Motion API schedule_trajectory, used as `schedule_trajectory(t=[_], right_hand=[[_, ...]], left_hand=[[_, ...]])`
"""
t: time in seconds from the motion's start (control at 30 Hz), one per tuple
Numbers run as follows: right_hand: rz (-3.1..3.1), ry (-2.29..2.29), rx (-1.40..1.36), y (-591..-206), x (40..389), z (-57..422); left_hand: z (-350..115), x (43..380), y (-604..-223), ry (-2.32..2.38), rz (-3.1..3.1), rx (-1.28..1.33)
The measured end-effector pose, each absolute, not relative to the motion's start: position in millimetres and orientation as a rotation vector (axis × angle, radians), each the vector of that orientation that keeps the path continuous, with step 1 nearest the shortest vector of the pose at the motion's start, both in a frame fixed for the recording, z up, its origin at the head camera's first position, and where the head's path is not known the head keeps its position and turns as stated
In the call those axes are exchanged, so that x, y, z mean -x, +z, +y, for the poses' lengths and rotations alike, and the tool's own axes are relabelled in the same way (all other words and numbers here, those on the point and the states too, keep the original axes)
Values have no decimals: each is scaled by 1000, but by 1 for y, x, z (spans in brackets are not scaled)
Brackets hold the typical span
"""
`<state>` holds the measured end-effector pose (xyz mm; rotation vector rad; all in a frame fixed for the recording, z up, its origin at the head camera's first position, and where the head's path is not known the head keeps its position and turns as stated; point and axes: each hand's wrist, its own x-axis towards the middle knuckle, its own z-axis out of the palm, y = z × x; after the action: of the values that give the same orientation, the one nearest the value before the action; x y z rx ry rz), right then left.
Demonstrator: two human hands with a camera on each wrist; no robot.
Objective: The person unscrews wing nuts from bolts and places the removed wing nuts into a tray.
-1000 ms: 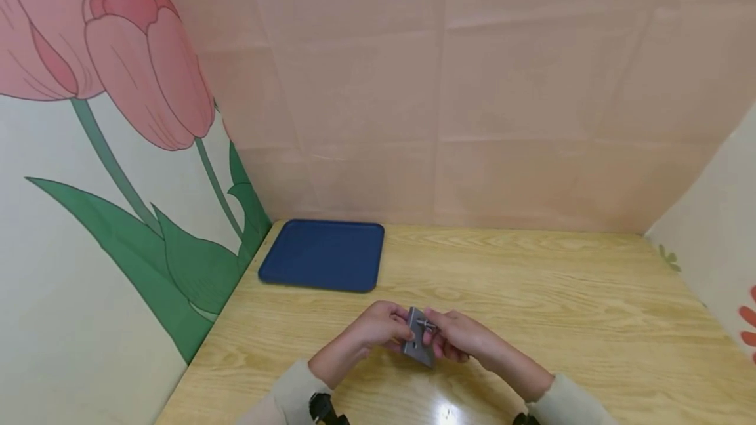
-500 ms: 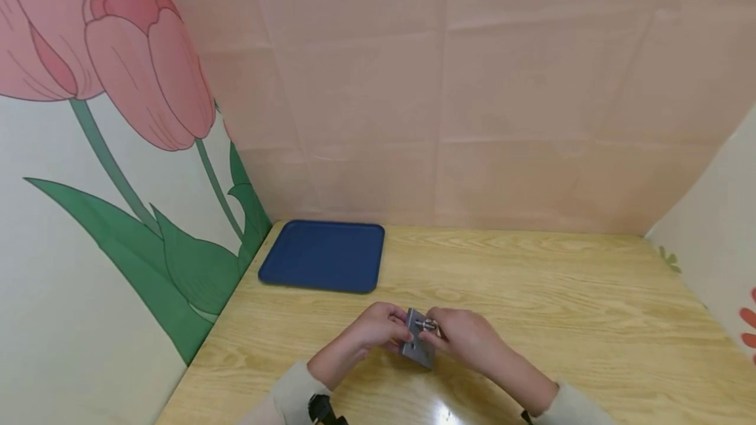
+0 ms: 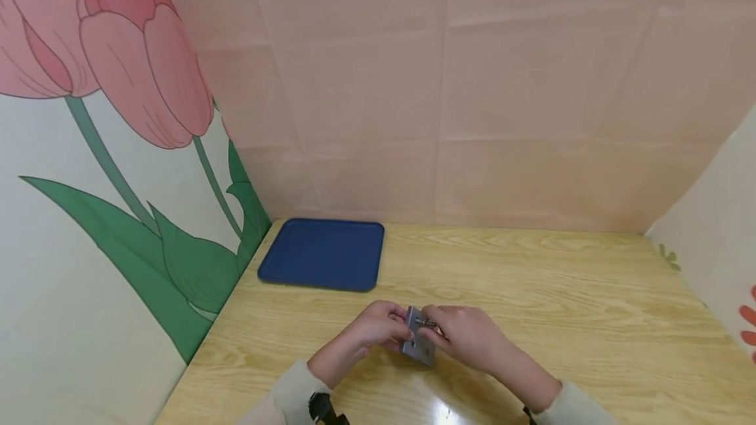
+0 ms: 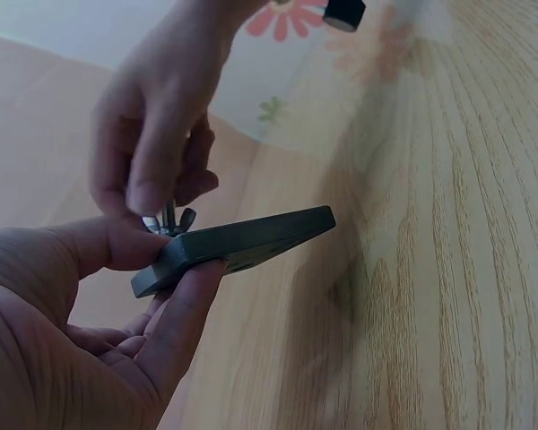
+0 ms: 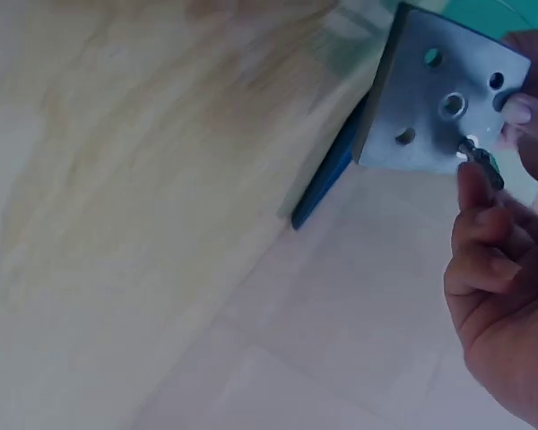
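Observation:
A grey metal plate [image 3: 420, 350] is held tilted above the table by my left hand [image 3: 377, 328], thumb on one face and fingers behind. Several round holes show in the plate [image 5: 421, 98] in the right wrist view. A bolt [image 3: 422, 322] sticks out from the plate near one edge. On it sits a wing nut [image 4: 187, 219], its wings close to the plate in the left wrist view. My right hand [image 3: 477, 341] pinches at the bolt and wing nut with curled fingers, which partly hide them.
A blue tray [image 3: 321, 254] lies on the wooden table [image 3: 531, 281] at the back left. Behind the table hangs a pinkish-beige sheet [image 3: 472, 117]. A wall with painted tulips [image 3: 142, 64] borders the left side.
My right hand has rolled over, its back now upward, and its fingers have shifted around the bolt and wing nut. The left hand and plate have stayed almost still.

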<state>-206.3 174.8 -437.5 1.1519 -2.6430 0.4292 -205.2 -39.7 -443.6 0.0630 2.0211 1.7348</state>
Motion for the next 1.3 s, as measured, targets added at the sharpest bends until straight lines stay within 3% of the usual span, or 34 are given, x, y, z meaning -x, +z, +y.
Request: schedule_trajectory(t=[0.37, 0.73, 1.03, 1.3], right_hand=[[-3085, 1452, -509, -435, 213, 176], [-3114, 1997, -417, -443, 213, 178], [-3132, 1643, -632, -442, 214, 178], [-2807, 449, -1155, -436, 207, 176]], left_hand=[[-39, 205, -444, 1723, 2040, -52], [-40, 203, -443, 1739, 2010, -83], [-41, 204, -443, 1738, 2002, -80], [-40, 204, -446, 1732, 2011, -81]])
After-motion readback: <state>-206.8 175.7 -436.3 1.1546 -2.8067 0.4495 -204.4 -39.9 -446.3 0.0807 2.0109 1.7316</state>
